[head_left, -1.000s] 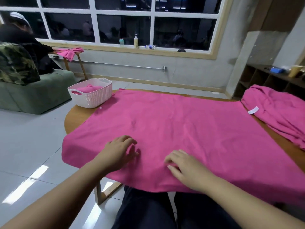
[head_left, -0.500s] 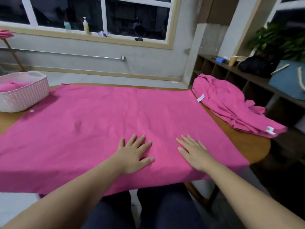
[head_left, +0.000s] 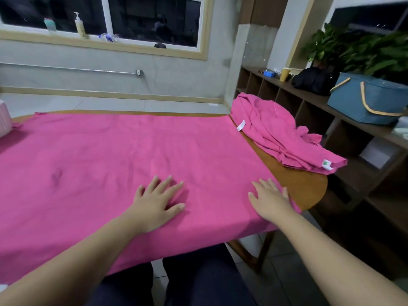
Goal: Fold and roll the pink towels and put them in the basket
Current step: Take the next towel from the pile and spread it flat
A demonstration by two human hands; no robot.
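While we look down through the head camera, our left hand (head_left: pixel 157 203) and right hand (head_left: pixel 270 198) lie flat with fingers spread on the pink towel (head_left: pixel 123 155) stretched over the wooden bench (head_left: pixel 306 186); neither grip holds anything. A crumpled towel pile (head_left: pixel 278 133) waits at the bench's right end, and only a sliver of the basket (head_left: pixel 4 120) shows at far left. The near edge overhangs our lap, so we judge an uneven push could drag the cloth off or skew the fold.
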